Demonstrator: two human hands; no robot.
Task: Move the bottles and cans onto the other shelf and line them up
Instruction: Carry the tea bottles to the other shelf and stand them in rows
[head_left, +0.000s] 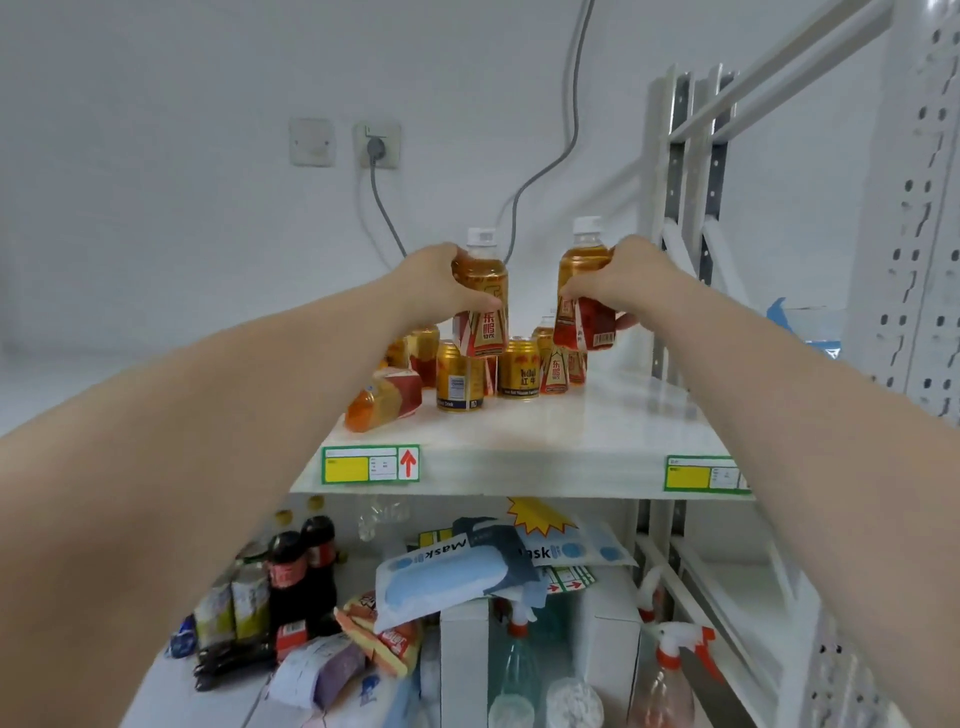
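My left hand (434, 283) grips an amber drink bottle (483, 291) with a white cap and a red-gold label, held above the white shelf (571, 436). My right hand (618, 283) grips a second bottle of the same kind (582, 291), also lifted. Below them, at the back of the shelf, stand several gold cans (460, 382) (519, 374) and small bottles (553, 364). One more bottle (384, 400) lies on its side at the shelf's left.
A perforated white rack upright (919, 260) and angled bars rise at the right. Grey cables (545, 171) hang on the wall behind. The lower shelf holds dark cola bottles (301, 571), mask packs (457, 571), spray bottles (670, 670) and white boxes.
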